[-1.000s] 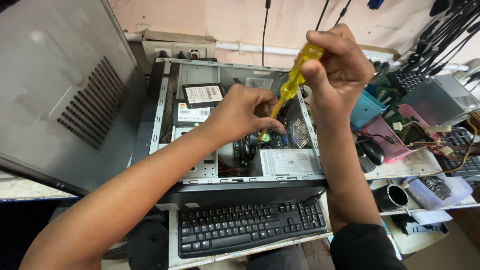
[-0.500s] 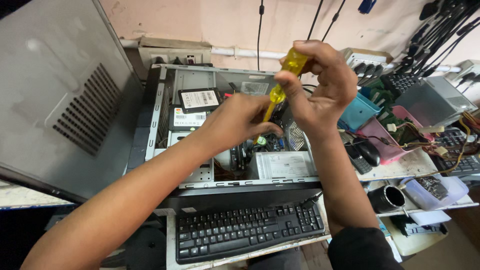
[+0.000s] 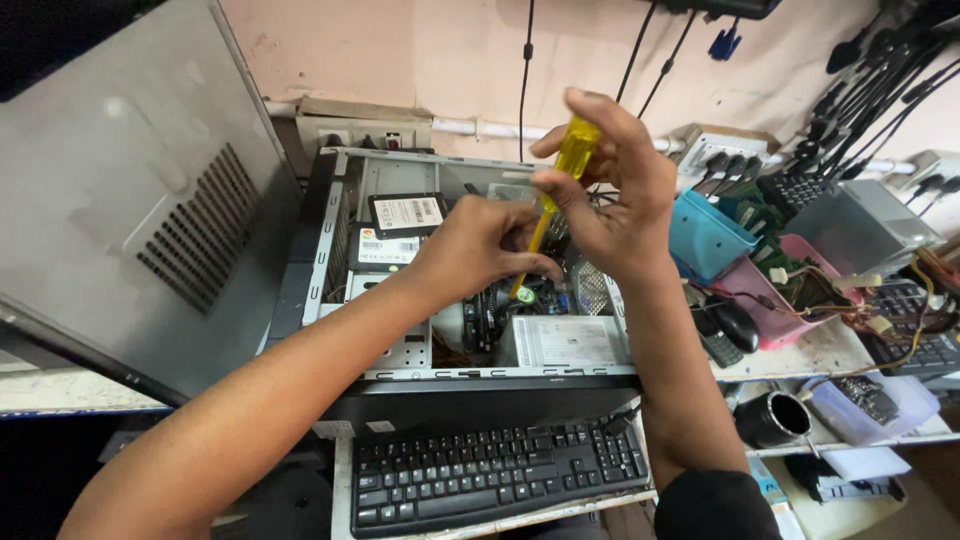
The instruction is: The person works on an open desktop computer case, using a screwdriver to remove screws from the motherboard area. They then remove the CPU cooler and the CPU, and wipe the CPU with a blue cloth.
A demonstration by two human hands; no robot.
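Grey side panel (image 3: 140,210) leaning at nine o'clock, open computer case (image 3: 420,290) dead centre, black keyboard (image 3: 495,475) at six, right hand (image 3: 620,190) wrapped round the yellow screwdriver (image 3: 560,185) above the case, left hand (image 3: 480,245) pinching its shaft low inside, blue bin (image 3: 705,235) at three.

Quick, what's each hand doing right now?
Left hand: curled, fingertips steadying the screwdriver shaft inside the open computer case.
Right hand: closed around the screwdriver's yellow handle.

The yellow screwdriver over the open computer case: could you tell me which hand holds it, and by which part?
The right hand grips the yellow screwdriver by its handle; the left hand rests by the shaft near the tip, steadying it.
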